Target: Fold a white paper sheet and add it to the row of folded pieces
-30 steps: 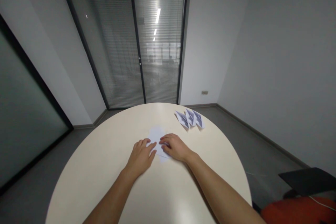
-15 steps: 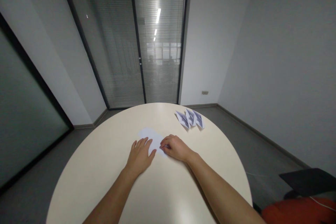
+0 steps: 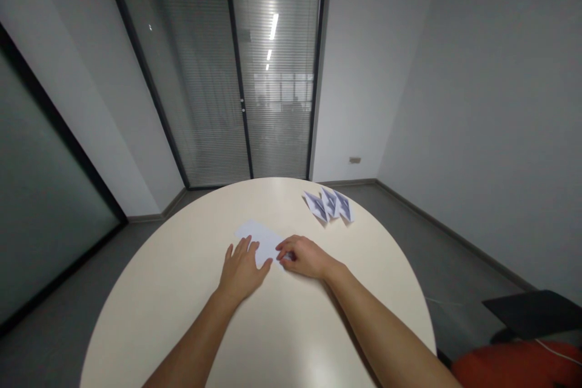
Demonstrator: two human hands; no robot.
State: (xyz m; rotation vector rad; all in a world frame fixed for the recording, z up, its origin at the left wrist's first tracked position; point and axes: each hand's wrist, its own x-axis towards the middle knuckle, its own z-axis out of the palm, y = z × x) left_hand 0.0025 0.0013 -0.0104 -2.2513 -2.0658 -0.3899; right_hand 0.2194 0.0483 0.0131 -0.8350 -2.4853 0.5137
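Evidently the slatted glass partition point(image 3: 204, 79) spans the back, behind the round pale table point(image 3: 254, 339); a red chair point(image 3: 513, 367) stands at lower right. Over the table, the left hand point(image 3: 239, 270) lies flat and open, fingers spread on the left part of a white paper sheet point(image 3: 267, 244). The right hand point(image 3: 309, 256) is curled at the sheet's right end; whether it pinches the paper I cannot tell. The sheet lies on the table between them, its far end swung leftward compared with a second ago, so it seems to be getting realigned. No container shows; three folded papers point(image 3: 330, 204) sit side by side near the table's far-right edge.
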